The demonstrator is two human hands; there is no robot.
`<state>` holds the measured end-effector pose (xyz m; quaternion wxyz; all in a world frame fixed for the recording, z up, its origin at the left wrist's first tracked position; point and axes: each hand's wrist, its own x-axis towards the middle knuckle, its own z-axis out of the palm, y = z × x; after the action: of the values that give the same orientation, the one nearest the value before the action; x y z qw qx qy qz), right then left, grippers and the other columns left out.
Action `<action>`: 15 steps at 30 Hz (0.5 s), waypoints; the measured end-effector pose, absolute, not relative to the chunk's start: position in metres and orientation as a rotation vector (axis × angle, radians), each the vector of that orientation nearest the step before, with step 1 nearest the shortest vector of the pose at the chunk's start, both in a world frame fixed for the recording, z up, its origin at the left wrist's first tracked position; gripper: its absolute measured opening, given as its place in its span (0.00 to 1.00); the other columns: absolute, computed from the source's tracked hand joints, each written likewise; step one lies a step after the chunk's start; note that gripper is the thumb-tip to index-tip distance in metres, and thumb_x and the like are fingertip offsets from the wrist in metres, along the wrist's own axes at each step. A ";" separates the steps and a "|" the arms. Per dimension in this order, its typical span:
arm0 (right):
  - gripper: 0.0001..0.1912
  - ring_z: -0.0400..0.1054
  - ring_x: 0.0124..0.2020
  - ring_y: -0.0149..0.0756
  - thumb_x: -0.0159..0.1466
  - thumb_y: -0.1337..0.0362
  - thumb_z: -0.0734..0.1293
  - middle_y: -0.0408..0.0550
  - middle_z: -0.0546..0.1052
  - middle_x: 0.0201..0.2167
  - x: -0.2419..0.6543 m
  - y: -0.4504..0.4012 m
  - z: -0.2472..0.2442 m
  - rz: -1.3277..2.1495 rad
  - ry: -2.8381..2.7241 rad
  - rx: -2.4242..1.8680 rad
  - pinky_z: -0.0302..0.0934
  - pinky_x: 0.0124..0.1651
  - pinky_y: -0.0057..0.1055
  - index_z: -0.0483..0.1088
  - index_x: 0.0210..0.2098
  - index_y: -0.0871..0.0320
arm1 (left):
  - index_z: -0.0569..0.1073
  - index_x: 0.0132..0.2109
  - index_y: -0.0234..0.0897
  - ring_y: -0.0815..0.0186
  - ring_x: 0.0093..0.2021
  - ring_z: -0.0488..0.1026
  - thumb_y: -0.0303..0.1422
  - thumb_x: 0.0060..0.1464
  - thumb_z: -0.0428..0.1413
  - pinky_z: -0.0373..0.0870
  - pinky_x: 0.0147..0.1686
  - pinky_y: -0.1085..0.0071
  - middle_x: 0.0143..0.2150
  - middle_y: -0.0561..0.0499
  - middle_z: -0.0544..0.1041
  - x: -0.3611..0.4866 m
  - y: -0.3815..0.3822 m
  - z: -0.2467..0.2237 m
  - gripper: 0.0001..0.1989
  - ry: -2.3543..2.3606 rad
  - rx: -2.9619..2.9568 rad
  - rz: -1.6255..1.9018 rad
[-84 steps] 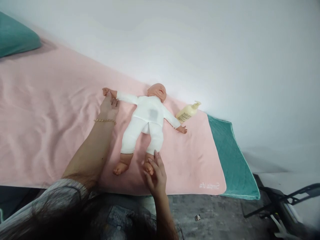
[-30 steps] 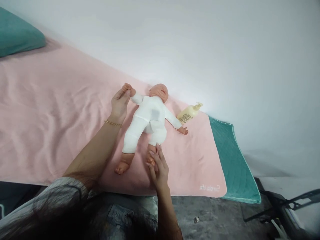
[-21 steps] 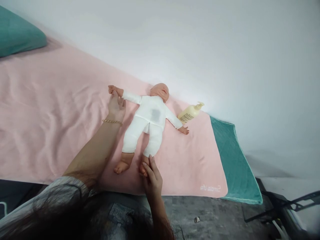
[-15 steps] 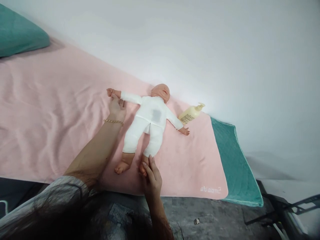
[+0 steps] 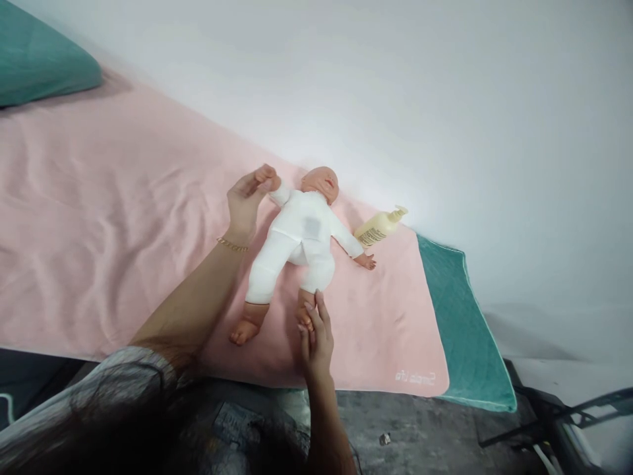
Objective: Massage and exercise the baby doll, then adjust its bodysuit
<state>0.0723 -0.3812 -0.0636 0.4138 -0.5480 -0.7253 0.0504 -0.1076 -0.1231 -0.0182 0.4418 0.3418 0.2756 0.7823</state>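
Note:
A baby doll (image 5: 304, 218) with a white cloth body lies on its back on a pink blanket (image 5: 163, 165), its head toward the wall. My left hand (image 5: 244, 203), a gold chain bracelet at its wrist, is closed on the doll's hand and holds that arm raised and bent near the head. Lower down, my right hand (image 5: 318, 336) grips the doll's foot with thumb and fingers, and that leg is slightly bent. The doll's other arm and other leg rest stretched out on the blanket.
Beside the doll's far arm lies a pale yellow pump bottle (image 5: 378, 226), tilted. A green pillow (image 5: 44, 63) sits at the upper left, and a green cover (image 5: 457, 316) shows past the blanket's right end. A white wall (image 5: 420, 99) borders the bed. Black metal framing (image 5: 554, 422) stands lower right.
My left hand has moved right and up, bringing the doll's outstretched arm in toward its head. My right hand has pushed the doll's foot up and right, bending that leg.

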 end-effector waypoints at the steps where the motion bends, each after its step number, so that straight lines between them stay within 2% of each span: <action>1: 0.25 0.57 0.69 0.43 0.69 0.70 0.59 0.52 0.59 0.70 0.074 -0.374 -0.058 0.139 -1.806 -1.366 0.65 0.64 0.44 0.61 0.65 0.51 | 0.79 0.40 0.37 0.58 0.53 0.75 0.34 0.49 0.67 0.67 0.60 0.58 0.48 0.48 0.80 -0.106 -0.125 -0.017 0.11 0.689 0.975 1.903; 6: 0.24 0.54 0.71 0.41 0.70 0.69 0.59 0.51 0.59 0.70 0.084 -0.334 -0.032 0.201 -1.742 -1.314 0.60 0.67 0.47 0.60 0.64 0.50 | 0.82 0.39 0.41 0.55 0.51 0.76 0.39 0.45 0.69 0.68 0.58 0.55 0.44 0.46 0.82 -0.099 -0.129 -0.021 0.12 0.713 1.536 1.710; 10: 0.21 0.54 0.70 0.42 0.70 0.66 0.59 0.53 0.60 0.70 0.087 -0.308 -0.016 0.250 -1.700 -1.334 0.58 0.67 0.48 0.62 0.63 0.52 | 0.83 0.36 0.46 0.55 0.51 0.76 0.33 0.47 0.66 0.66 0.58 0.52 0.44 0.50 0.83 -0.100 -0.125 -0.024 0.07 0.666 1.928 1.512; 15: 0.23 0.57 0.69 0.44 0.70 0.63 0.60 0.54 0.62 0.68 0.086 -0.294 -0.008 0.255 -1.645 -1.381 0.60 0.66 0.49 0.60 0.64 0.52 | 0.83 0.34 0.47 0.54 0.52 0.76 0.30 0.46 0.65 0.65 0.57 0.52 0.43 0.53 0.83 -0.101 -0.123 -0.025 0.07 0.676 2.079 1.450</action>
<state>0.0856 -0.2944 -0.0084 0.4700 -0.5637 -0.6712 0.1042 -0.1013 -0.1227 -0.0249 0.2565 0.7660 0.2492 0.5343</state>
